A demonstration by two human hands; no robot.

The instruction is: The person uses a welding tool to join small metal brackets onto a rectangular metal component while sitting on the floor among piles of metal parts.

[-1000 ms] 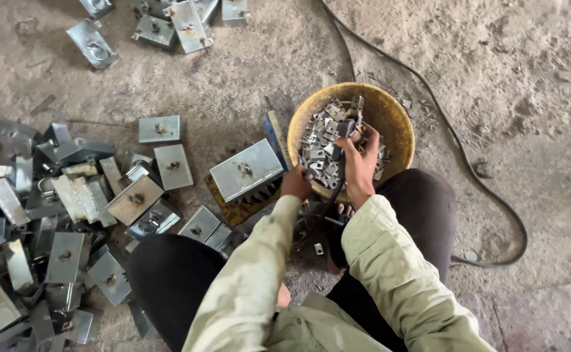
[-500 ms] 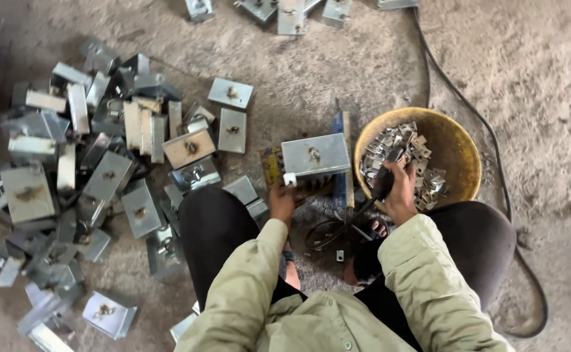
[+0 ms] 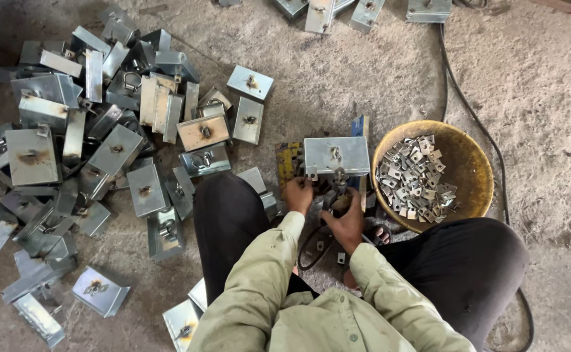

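I sit on the ground in dark trousers and a pale green shirt. A grey metal box stands right in front of me. My left hand grips its near left corner. My right hand is closed just below the box's near edge, pinching a small metal piece that is mostly hidden by the fingers. A yellow bowl to the right holds several small flat metal plates.
A large heap of similar metal boxes covers the ground at left, with more boxes along the top edge. A black cable curves past the bowl. A dark ring lies between my knees. Ground is dusty concrete.
My right hand has left the bowl of plates and come back to the near edge of the box. The view has shifted, so the heap now fills the left.
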